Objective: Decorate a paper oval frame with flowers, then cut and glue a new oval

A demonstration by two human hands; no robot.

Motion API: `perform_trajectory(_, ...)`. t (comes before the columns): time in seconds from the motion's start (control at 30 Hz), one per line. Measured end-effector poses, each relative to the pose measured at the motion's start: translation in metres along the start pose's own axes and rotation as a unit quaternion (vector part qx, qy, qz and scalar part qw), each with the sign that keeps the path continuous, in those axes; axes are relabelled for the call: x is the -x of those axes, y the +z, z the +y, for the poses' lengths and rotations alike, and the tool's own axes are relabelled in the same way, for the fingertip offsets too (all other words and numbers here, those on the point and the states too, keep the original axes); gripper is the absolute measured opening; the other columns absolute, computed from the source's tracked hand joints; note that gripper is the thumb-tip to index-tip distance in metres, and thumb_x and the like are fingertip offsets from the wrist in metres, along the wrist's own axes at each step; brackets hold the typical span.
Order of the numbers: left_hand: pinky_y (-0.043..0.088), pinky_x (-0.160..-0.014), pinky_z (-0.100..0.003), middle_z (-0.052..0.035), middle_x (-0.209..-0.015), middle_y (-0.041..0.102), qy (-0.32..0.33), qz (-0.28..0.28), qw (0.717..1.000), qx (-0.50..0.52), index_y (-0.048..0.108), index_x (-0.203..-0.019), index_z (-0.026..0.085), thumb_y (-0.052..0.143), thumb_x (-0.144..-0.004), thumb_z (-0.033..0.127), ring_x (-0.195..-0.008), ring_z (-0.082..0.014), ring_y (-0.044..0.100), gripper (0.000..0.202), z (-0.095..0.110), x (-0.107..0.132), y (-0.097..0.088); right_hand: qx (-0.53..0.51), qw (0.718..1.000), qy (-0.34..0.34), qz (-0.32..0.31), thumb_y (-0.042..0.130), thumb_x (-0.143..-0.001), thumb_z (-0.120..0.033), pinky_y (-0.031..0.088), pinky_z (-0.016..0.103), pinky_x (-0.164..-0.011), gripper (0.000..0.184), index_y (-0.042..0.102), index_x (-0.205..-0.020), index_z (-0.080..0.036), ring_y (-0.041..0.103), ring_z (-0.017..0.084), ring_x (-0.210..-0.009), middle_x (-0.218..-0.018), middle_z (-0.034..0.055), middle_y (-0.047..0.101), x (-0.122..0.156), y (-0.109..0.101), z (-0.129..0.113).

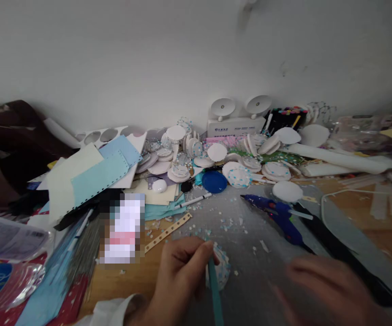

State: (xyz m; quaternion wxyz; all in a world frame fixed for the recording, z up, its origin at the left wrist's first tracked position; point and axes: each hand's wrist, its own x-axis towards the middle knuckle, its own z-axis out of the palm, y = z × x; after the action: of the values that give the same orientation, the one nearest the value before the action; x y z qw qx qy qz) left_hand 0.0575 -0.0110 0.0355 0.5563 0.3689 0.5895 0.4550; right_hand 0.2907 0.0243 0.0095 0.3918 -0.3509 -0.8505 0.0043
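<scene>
My left hand is closed, thumb and fingers pinching a narrow teal strip that hangs down toward the lower edge of the view. Just behind the strip, a round white disc with blue dots shows beside the fingertips; whether the hand grips it too is hard to tell. Smeared by motion, my right hand is at the lower right, apart from the strip, and its fingers are not clear. Beyond it a blue hot glue gun lies on the grey mat, a glue stick at its rear.
Several white discs, some blue-dotted, are heaped along the wall. A blue lid lies before them. Coloured paper sheets and a blurred-out phone are at left. A patterned wooden strip and a long black object lie nearby.
</scene>
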Motion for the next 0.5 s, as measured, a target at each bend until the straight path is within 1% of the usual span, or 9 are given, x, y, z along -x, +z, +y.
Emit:
perform_trajectory(0.03,0.019,-0.035,-0.02,0.0062,-0.039,0.038,0.001,0.003,1.0,-0.006,0.064,-0.06,0.016,0.062,-0.077,0.059,-0.035,-0.0067,0.031,0.047,0.002,-0.001,0.005,-0.016,0.994,-0.109,0.007,0.061,-0.086,-0.02,0.058,0.031,-0.059,0.012,0.062,-0.098,-0.024,0.067,0.02,-0.067,-0.078,0.0034,0.069,-0.008,0.004,-0.01)
perform_trajectory(0.07,0.019,-0.036,-0.02,0.0059,-0.04,0.038,0.007,0.007,1.0,-0.016,0.064,-0.059,0.016,0.061,-0.077,0.057,-0.037,-0.0071,0.031,0.045,0.004,-0.002,0.01,-0.019,0.987,-0.162,0.01,0.057,-0.088,-0.015,0.059,0.03,-0.066,0.014,0.062,-0.1,-0.021,0.069,0.019,-0.072,-0.08,0.0037,0.071,-0.016,0.008,-0.018)
perform_trajectory(0.13,0.021,-0.039,-0.021,0.0052,-0.043,0.035,0.037,0.013,0.998,-0.043,0.057,-0.053,0.018,0.059,-0.077,0.054,-0.042,-0.0078,0.03,0.043,0.007,-0.003,0.017,-0.024,0.975,-0.219,0.003,0.045,-0.094,-0.008,0.059,0.029,-0.074,0.022,0.063,-0.101,-0.018,0.07,0.018,-0.082,-0.085,0.0041,0.075,-0.031,0.017,-0.028)
perform_trajectory(0.17,0.022,-0.041,-0.021,0.005,-0.045,0.033,0.055,0.01,0.997,-0.057,0.051,-0.049,0.018,0.058,-0.077,0.052,-0.045,-0.0082,0.03,0.044,0.009,-0.004,0.02,-0.027,0.972,-0.231,0.003,0.039,-0.097,-0.006,0.058,0.029,-0.076,0.027,0.064,-0.1,-0.017,0.07,0.017,-0.085,-0.086,0.0041,0.075,-0.037,0.02,-0.03)
perform_trajectory(0.23,0.024,-0.045,-0.022,0.0045,-0.048,0.029,0.076,0.001,0.994,-0.08,0.039,-0.046,0.02,0.055,-0.077,0.05,-0.05,-0.009,0.029,0.046,0.011,-0.006,0.022,-0.029,0.966,-0.257,0.003,0.035,-0.099,-0.006,0.058,0.029,-0.077,0.032,0.065,-0.097,-0.017,0.07,0.017,-0.087,-0.086,0.0043,0.076,-0.043,0.027,-0.029)
perform_trajectory(0.3,0.023,-0.047,-0.023,0.0045,-0.05,0.028,0.078,-0.004,0.992,-0.101,0.035,-0.048,0.02,0.052,-0.079,0.049,-0.052,-0.0095,0.029,0.045,0.011,-0.009,0.022,-0.026,0.961,-0.274,0.016,0.033,-0.099,-0.005,0.057,0.029,-0.076,0.034,0.066,-0.094,-0.016,0.069,0.017,-0.085,-0.084,0.0049,0.076,-0.046,0.034,-0.025)
perform_trajectory(0.4,0.025,-0.048,-0.023,0.0045,-0.053,0.03,0.069,-0.002,0.988,-0.135,0.037,-0.05,0.02,0.05,-0.082,0.047,-0.054,-0.0102,0.031,0.043,0.005,-0.015,0.022,-0.019,0.953,-0.299,0.039,0.029,-0.097,-0.004,0.056,0.031,-0.069,0.038,0.063,-0.088,-0.018,0.067,0.018,-0.076,-0.077,0.0058,0.074,-0.049,0.042,-0.018)
perform_trajectory(0.43,0.026,-0.049,-0.023,0.0042,-0.053,0.033,0.075,-0.001,0.987,-0.145,0.039,-0.052,0.02,0.049,-0.084,0.046,-0.054,-0.0105,0.033,0.043,0.003,-0.016,0.02,-0.02,0.954,-0.297,0.035,0.029,-0.096,-0.004,0.056,0.031,-0.067,0.037,0.062,-0.086,-0.018,0.066,0.018,-0.073,-0.077,0.0061,0.074,-0.05,0.043,-0.015)
perform_trajectory(0.5,0.032,-0.052,-0.023,0.0025,-0.056,0.044,0.109,-0.002,0.978,-0.176,0.051,-0.059,0.018,0.044,-0.091,0.043,-0.056,-0.0115,0.041,0.041,-0.002,-0.017,0.014,-0.046,0.963,-0.266,0.014,0.033,-0.094,-0.004,0.056,0.03,-0.064,0.033,0.059,-0.08,-0.02,0.065,0.018,-0.068,-0.074,0.0051,0.072,-0.052,0.045,-0.01)
